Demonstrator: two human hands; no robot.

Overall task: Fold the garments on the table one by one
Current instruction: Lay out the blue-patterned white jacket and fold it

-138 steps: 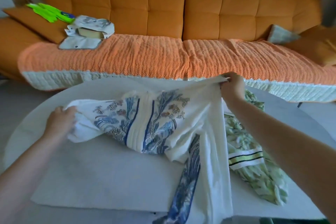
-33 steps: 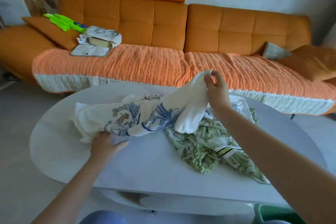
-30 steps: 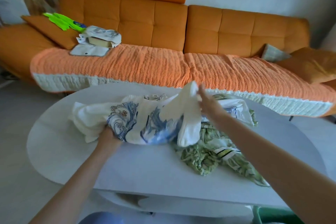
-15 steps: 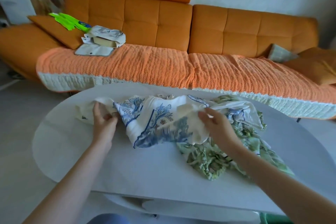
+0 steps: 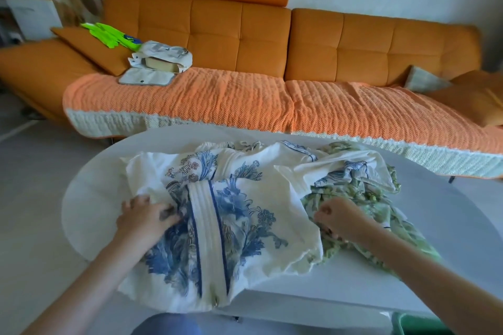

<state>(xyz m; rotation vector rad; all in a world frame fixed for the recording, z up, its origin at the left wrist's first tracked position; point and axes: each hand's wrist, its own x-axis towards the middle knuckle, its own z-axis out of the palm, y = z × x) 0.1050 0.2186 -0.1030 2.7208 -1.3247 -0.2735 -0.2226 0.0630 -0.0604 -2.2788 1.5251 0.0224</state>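
A white garment with a blue floral print (image 5: pixel 231 215) lies spread and rumpled across the white oval table (image 5: pixel 449 236), its near edge hanging over the front rim. My left hand (image 5: pixel 144 217) grips a bunch of its cloth at the left side. My right hand (image 5: pixel 340 217) has curled fingers pinching the fabric at the garment's right edge, where it overlaps a green leaf-print garment (image 5: pixel 362 198). The green garment lies crumpled on the right half of the table, partly under the white one.
An orange sofa (image 5: pixel 245 35) with an orange knitted throw (image 5: pixel 217 100) runs behind the table. On it sit a white bag with a box (image 5: pixel 160 60), a neon green item (image 5: pixel 109 34) and cushions (image 5: pixel 476 95). Grey floor lies to the left.
The white garment was pulled toward me and spread out wider, now draping over the table's near edge. Both hands moved nearer and lower, the right one from the garment's middle to its right edge.
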